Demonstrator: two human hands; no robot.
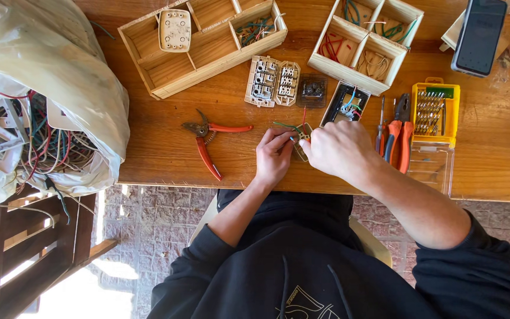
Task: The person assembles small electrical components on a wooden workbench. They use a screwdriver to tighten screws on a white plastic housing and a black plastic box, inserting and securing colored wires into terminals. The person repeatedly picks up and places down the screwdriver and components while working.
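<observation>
From the head view, near the tabletop's [166, 147] front edge, our left hand [274, 158] and right hand [339, 149] pinch a small wired switch part [303, 134], fingers clamped on it. Stripped switch modules [273, 80] lie beyond; the sack of wired switches [42, 118] at the left edge looks full.

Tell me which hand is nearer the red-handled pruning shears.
Left. The left hand sits just right of the pruning shears, apart from them; the right hand lies farther right, beyond the left.
</observation>
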